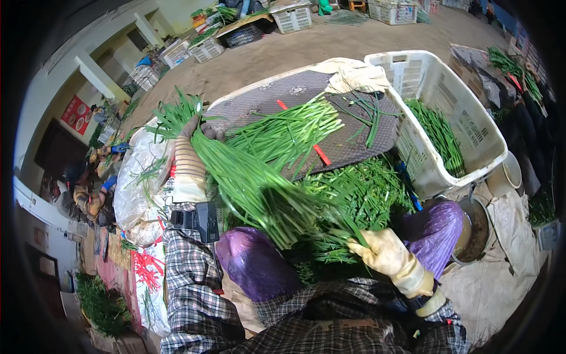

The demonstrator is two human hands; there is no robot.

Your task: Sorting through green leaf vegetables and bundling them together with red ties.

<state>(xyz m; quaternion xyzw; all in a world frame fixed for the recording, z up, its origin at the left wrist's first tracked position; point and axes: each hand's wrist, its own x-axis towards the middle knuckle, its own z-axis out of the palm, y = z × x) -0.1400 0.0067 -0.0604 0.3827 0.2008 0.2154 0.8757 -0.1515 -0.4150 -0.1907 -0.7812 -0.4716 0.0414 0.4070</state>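
Observation:
My left hand (200, 133), in a dark glove below a striped cuff, grips a long bunch of flat green leaves (247, 189) that droops toward my lap. My right hand (383, 253), in a pale yellow rubber glove, has its fingers curled round some green leaves beside the bunch's lower end. A dark textured board (368, 103) bears a pile of green stalks (283, 127) and a red strip (321, 154). Loose cut greens (359, 194) lie heaped beneath its near edge, between my purple-covered knees.
A white crate (483, 147) holding greens stands right of the board, near a bucket (471, 236). Plastic sheeting (132, 200) and red ties (147, 268) lie at left, where another person (88, 200) sits. More crates (292, 20) line the back.

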